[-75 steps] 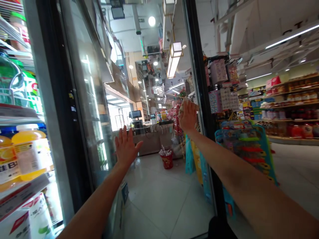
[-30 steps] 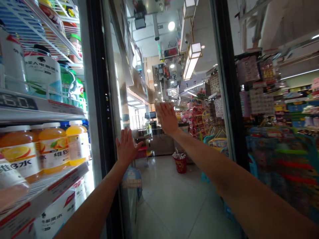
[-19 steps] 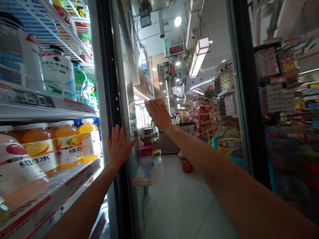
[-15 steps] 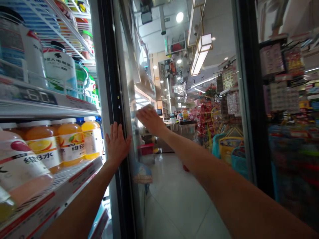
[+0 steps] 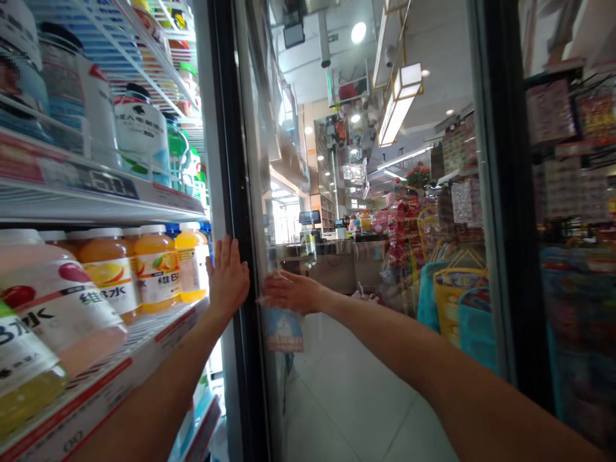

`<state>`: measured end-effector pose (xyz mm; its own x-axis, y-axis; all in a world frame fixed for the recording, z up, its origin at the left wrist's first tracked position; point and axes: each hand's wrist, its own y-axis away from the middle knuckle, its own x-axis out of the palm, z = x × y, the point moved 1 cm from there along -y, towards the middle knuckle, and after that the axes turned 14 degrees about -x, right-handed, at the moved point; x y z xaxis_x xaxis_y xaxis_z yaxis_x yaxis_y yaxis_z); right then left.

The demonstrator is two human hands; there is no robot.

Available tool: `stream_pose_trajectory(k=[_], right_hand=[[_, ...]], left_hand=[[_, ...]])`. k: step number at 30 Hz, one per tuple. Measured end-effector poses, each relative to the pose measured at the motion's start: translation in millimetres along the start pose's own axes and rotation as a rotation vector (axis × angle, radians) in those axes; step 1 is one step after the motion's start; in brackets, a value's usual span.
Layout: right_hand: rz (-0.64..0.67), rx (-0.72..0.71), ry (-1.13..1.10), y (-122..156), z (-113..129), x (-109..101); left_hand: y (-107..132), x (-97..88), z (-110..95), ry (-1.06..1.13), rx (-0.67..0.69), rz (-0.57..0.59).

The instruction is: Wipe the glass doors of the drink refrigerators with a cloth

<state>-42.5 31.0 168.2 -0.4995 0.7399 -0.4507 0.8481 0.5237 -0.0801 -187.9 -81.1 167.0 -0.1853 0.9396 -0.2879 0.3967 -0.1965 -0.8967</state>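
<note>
My left hand (image 5: 228, 274) lies with its fingers stretched upward against the black edge frame (image 5: 240, 192) of a glass cooler door, beside the lit shelves. My right hand (image 5: 291, 292) is at the door's glass (image 5: 327, 359), its fingers stretched out to the left and flat. A thin pale edge shows under the right fingers, too blurred to name. Just below that hand is a small blue and white sticker (image 5: 283, 330) on the glass.
At left, a cooler shelf holds orange drink bottles (image 5: 156, 269) and a pink drink bottle (image 5: 58, 295). White electrolyte bottles (image 5: 139, 131) stand one shelf higher. Past the glass are yellow and teal bags (image 5: 450, 301), a counter and a tiled floor. The door's far frame (image 5: 510, 192) rises at right.
My right hand has slid down the glass from about counter height to just above the sticker. My left hand stays on the door edge. The whole view has shifted slightly left.
</note>
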Motion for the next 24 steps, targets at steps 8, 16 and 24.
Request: stream_pose_trajectory(k=[8, 16, 24], right_hand=[[-0.080, 0.270, 0.049, 3, 0, -4], [-0.110, 0.405, 0.125, 53, 8, -19], [-0.045, 0.377, 0.136, 127, 16, -49]], left_hand=[[8, 5.5, 5, -0.006, 0.007, 0.002], [27, 25.1, -15, 0.012, 0.059, 0.020], [44, 39.9, -67, 0.065, 0.223, 0.059]])
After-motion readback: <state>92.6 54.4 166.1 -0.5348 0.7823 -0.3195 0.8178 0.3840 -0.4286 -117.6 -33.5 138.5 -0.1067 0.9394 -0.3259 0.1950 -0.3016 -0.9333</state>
